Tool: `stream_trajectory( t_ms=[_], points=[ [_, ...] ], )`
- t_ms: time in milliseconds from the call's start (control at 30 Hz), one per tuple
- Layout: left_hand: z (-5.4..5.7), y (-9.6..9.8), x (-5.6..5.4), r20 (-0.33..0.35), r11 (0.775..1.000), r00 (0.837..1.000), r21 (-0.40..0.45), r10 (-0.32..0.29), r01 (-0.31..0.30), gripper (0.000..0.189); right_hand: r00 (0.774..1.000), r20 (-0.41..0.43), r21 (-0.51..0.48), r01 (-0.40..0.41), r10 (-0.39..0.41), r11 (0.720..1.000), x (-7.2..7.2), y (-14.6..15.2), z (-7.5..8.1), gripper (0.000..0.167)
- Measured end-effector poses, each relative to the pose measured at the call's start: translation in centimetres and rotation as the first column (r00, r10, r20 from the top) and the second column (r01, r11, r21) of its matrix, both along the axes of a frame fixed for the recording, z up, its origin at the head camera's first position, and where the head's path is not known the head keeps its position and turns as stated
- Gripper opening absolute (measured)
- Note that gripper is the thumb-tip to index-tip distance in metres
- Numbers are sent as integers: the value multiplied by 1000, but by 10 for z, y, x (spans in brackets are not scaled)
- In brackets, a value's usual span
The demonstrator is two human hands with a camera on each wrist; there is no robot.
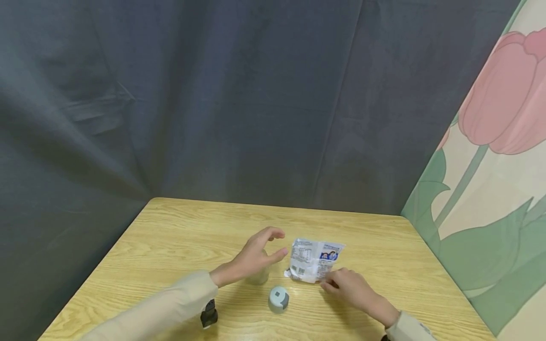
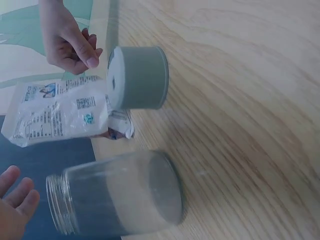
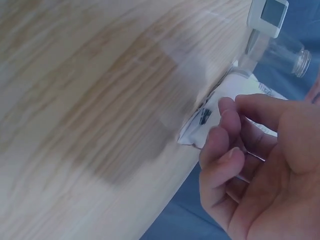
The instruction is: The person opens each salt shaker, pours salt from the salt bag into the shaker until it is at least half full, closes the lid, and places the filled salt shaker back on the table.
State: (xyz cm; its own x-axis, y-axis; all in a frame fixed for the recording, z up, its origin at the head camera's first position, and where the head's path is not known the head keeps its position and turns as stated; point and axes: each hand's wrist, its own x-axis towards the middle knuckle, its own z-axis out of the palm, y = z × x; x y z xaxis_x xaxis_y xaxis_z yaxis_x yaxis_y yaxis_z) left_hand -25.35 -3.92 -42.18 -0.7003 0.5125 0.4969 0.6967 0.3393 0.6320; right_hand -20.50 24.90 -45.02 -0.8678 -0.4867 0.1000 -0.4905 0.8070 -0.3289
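A clear glass jar (image 2: 125, 192) with a bare threaded neck stands on the table, partly hidden behind my left hand (image 1: 257, 255) in the head view. That hand is raised at the jar's top, thumb and fingers spread apart with nothing between them. In front of the jar sits a short, pale grey-green round lid (image 1: 278, 299) with a small dark square on top. A white printed plastic pouch (image 1: 313, 259) stands to the jar's right. My right hand (image 1: 351, 288) is at the pouch's near right corner, its fingers loosely curled and empty in the right wrist view (image 3: 260, 165).
Everything stands on a light wood-grain table (image 1: 192, 237). A dark curtain (image 1: 256, 104) hangs behind it, and a tulip-patterned wall (image 1: 490, 189) rises along the right side. A black strap piece (image 1: 209, 313) shows beneath the left sleeve (image 1: 170, 303).
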Motion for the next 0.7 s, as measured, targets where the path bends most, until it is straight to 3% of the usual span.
stream_trajectory(
  t_ms=[300,467,700],
  points=[
    [6,16,6,12,1000,1000,3,-21,21,41,1000,-14,8,27,-27,1000,-5,12,-4,31],
    [7,24,10,47,999,999,-37,2,0,48,997,4,6,75,-75,997,-7,18,-6,29],
    [4,32,14,77,999,997,-41,1,2,59,991,-63,8,122,-122,992,-11,18,-3,34]
  ],
)
